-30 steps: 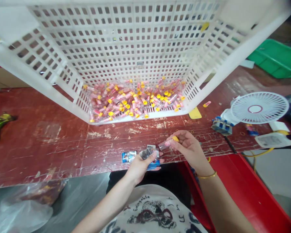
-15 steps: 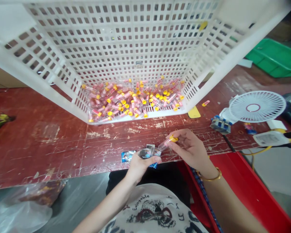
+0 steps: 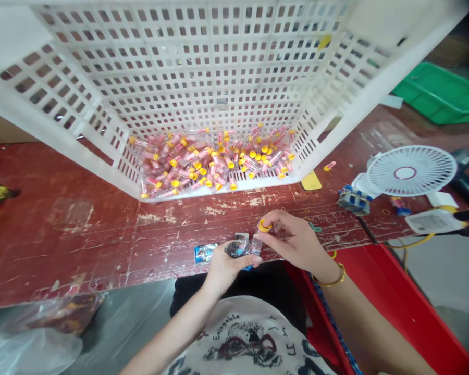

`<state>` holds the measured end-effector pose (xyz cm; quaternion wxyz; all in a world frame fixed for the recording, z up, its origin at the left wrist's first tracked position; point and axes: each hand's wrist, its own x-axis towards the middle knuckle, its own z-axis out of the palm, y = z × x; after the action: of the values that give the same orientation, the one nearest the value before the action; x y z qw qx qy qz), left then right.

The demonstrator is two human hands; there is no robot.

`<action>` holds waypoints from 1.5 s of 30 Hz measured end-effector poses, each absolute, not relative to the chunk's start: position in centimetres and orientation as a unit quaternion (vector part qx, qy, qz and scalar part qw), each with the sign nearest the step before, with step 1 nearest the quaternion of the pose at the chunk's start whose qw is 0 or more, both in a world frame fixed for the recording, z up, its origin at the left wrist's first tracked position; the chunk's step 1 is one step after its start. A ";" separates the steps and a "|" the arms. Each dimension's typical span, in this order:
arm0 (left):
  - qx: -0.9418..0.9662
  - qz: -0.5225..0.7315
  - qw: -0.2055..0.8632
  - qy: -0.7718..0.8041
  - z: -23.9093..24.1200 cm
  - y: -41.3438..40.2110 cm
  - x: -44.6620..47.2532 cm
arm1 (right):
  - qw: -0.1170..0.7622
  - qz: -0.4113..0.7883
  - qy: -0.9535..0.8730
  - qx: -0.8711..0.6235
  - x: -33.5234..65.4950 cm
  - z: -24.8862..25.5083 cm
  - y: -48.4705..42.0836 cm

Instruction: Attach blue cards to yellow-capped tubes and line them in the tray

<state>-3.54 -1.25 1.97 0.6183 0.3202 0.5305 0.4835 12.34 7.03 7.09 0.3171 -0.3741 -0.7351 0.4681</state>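
My left hand [image 3: 227,263] is closed around shiny clear plastic pieces [image 3: 236,249], too small and blurred to name exactly. Blue shows beneath its thumb. In my right hand [image 3: 295,242] is a clear plastic tube [image 3: 257,245] with a yellow cap [image 3: 264,225], pinched near the cap between thumb and fingers. The tube stands steeply, its lower end at my left thumb. Just left of my left hand, a small blue printed packet [image 3: 204,253] lies on the worn red table [image 3: 101,245].
A white crate [image 3: 214,78], tipped toward me, contains many yellow-capped tubes [image 3: 203,161]. To the right are a yellow card [image 3: 311,180], one loose tube [image 3: 330,165], a blue-ended bundle [image 3: 354,200], a white fan [image 3: 412,171] and a green bin [image 3: 441,94]. An open red drawer [image 3: 398,297] juts out below.
My right hand has moved slightly left, toward my left hand. The yellow-capped tube has swung from slanted to nearly upright, its lower end now at my left thumb.
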 end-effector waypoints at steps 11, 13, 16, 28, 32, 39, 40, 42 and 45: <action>0.054 0.465 0.767 0.439 3.8 -0.1 -2.5 | 0.306 0.599 -0.652 -0.349 12.2 3.3 4.4; 0.048 0.474 0.760 0.443 3.9 0.4 -2.2 | 0.315 0.553 -0.674 -0.374 11.8 3.0 2.8; 0.060 0.466 0.758 0.453 3.7 0.5 -2.1 | 0.354 0.512 -0.651 -0.434 11.4 2.2 1.6; 0.124 0.467 0.754 0.445 3.0 -0.9 -1.8 | 0.400 0.499 -0.671 -0.377 12.2 1.5 1.6; 0.132 0.470 0.756 0.437 3.1 -0.9 -1.7 | 0.402 0.500 -0.667 -0.380 12.1 1.5 1.4; 0.141 0.467 0.736 0.470 3.5 -1.0 -1.8 | 0.402 0.508 -0.666 -0.369 12.9 1.6 1.9; 0.146 0.462 0.734 0.476 3.4 -0.9 -1.8 | 0.399 0.519 -0.658 -0.373 13.1 1.7 2.0; 0.163 0.449 0.732 0.486 3.2 -0.9 -1.6 | 0.406 0.540 -0.626 -0.390 13.2 1.8 2.0; 0.186 0.423 0.734 0.497 2.9 -0.5 -1.1 | 0.437 0.563 -0.559 -0.425 13.4 1.9 2.1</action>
<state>-1.13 -0.55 2.89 0.7341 0.1856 0.4973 0.4234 13.42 2.08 1.87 0.4374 -0.4246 -0.5586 0.5625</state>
